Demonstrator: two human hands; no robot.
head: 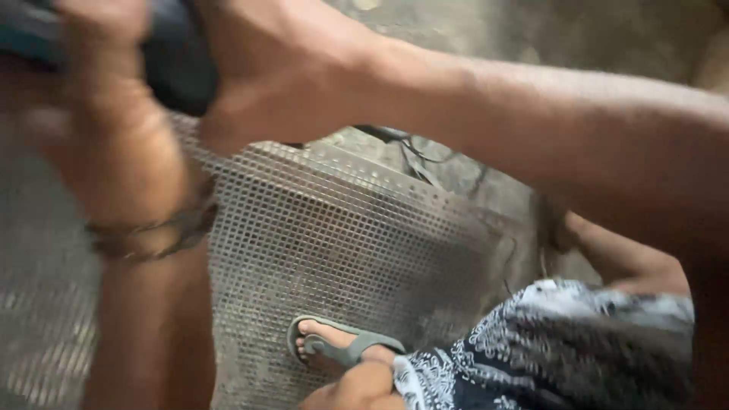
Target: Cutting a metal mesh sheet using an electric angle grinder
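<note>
head view, dark thing: upper left of the frame, a dark, smooth-looking object (178,68) with a teal edge poking out at the far left. Too blurred to say what it is, tbh. Its long axis seems to run roughly left-right across the top corner.

head view, right hand: the right hand (266,76) comes in from the right edge along a long bare forearm and sits right against the dark thing's right side, fingers wrapped onto it, so it's gripping, not splayed.

head view, left hand: the left hand (102,53) rises from the bottom left and is smeared by motion. It's over the dark thing's left part and looks curled around it, but I can't honestly tell how tight the fingers are. There's a thin bracelet (152,235) on that wrist.

which hand is nearer: both are on it, one per end; the right is the clearer hold.

mesh: under the hands, centre frame, a grey metal mesh sheet (342,228) with a small square grid, dusty, its upper edge bent into a raised lip.

ground: rough grey concrete (456,167) with some dark wire bits in the upper middle.

lower right: a foot in a grey-green flip-flop (342,345) resting on the mesh, plus dark blue and white patterned cloth (554,342) over the leg.
</note>
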